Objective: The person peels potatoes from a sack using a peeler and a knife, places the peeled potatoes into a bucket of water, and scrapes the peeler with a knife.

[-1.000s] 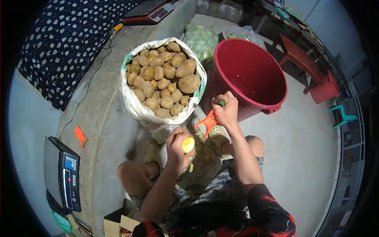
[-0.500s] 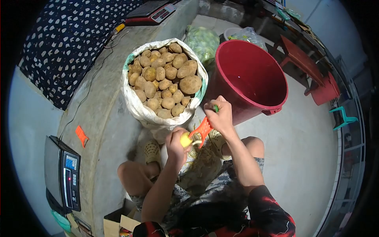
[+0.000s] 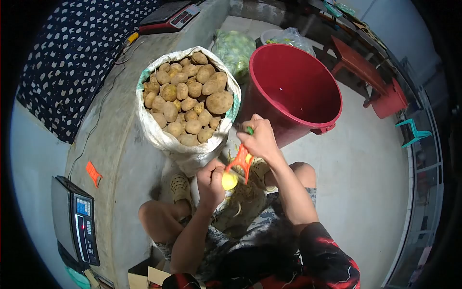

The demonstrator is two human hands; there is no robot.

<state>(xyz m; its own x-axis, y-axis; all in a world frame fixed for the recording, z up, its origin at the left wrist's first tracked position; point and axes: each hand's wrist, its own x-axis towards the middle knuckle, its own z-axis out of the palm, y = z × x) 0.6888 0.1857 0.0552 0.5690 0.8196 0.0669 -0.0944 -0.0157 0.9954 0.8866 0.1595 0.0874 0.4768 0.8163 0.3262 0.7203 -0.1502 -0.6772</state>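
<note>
My left hand (image 3: 211,182) is closed round a peeled yellow potato (image 3: 229,181). In my right hand (image 3: 260,137) is an orange peeler (image 3: 240,162), its handle wrapped by my fingers and its head at the potato's right side. A bit of green (image 3: 249,130) shows at the top of my right fist. Potato peelings (image 3: 240,198) lie on the floor between my feet. Just beyond my hands stands a white sack (image 3: 190,156) with its rim rolled down, full of unpeeled brown potatoes (image 3: 186,98).
A big red bucket (image 3: 298,86) stands right of the sack, a bag of green vegetables (image 3: 234,50) behind. On the left ledge are a second orange peeler (image 3: 94,174), a black scale (image 3: 79,216) and a red scale (image 3: 168,19). A cardboard box (image 3: 147,277) sits near my left side.
The peeler has shifted slightly along the potato, and a strip of peel now hangs or falls below it. The whole view has swung a little, so the surroundings appear farther left.
</note>
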